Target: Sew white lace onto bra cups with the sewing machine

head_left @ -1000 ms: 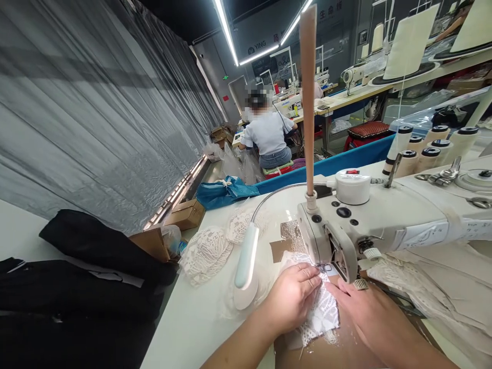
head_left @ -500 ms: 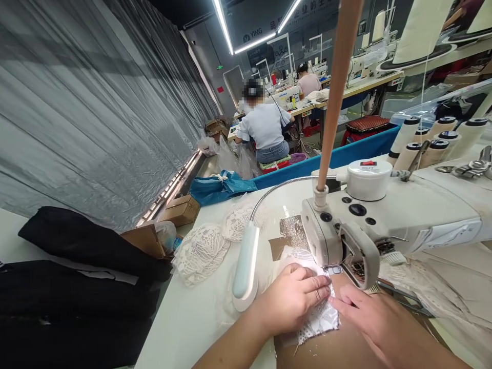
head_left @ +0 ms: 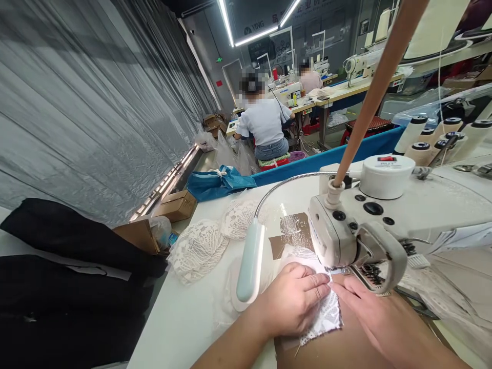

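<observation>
In the head view, the only one, the white lace piece (head_left: 326, 319) lies on the near side of the sewing machine (head_left: 334, 236), its far part running up beside the presser foot (head_left: 337, 270). The left hand (head_left: 295, 297), nearer than the machine's head and to its left, has its grip laid flat, fingers together and pressing the lace rather than closing round it. The right hand (head_left: 369, 307) is just below the machine's head, a fingertip at the lace's right edge; its other fingers are partly hidden, so I cannot tell whether that grip pinches cloth. The likeliest trouble, I judge, is a finger caught by the needle, since both hands' fingertips sit near the foot and a small overfeed would carry them under it. Uneven pressure between the hands could skew the edge or pucker the openwork, which looks thin and stretchy. The loose thread (head_left: 297, 351) at the lace's near end, well apart from the foot, might snag if drawn in. Left of the machine, the lamp (head_left: 251, 261) stands close to the left hand on the table (head_left: 180, 323), beside the lace cups (head_left: 200, 251); a swinging forearm could knock it.
</observation>
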The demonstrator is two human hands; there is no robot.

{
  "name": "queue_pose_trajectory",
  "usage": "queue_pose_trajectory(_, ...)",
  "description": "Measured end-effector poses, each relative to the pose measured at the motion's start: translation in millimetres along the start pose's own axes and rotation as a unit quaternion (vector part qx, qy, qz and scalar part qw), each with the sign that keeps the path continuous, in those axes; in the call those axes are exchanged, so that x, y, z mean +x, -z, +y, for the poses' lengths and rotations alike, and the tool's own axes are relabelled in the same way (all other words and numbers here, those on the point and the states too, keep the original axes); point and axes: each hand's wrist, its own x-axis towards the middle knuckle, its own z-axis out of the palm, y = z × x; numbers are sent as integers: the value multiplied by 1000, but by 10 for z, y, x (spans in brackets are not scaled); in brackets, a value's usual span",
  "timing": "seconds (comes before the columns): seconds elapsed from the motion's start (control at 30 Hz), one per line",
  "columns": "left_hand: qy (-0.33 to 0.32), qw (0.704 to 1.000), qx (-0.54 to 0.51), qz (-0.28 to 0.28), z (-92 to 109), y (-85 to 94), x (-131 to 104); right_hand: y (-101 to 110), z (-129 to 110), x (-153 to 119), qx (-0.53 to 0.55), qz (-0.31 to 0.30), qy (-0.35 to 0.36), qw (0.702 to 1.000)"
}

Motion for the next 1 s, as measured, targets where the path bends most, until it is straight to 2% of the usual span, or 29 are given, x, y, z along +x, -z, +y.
queue_pose_trajectory(0.2,19,1000,-5,5,2,13,19,-34,-3,2,-36,14,3,999)
queue_pose_trajectory(0.37,25,1000,12,12,-11,12,19,-41,3,-27,-13,19,-8,1000)
queue_pose_trajectory(0.57,18,999,30,2,-19,14,20,10,-12,-125,91,-66,20,993)
queue_pose_trajectory(0.8,14,1000,24,-1,-43,32,20,-24,-25,-175,115,-40,25,992)
queue_pose_trajectory(1.0,39,999,28,14,-53,23,52,-95,-21,-189,64,-69,4,996)
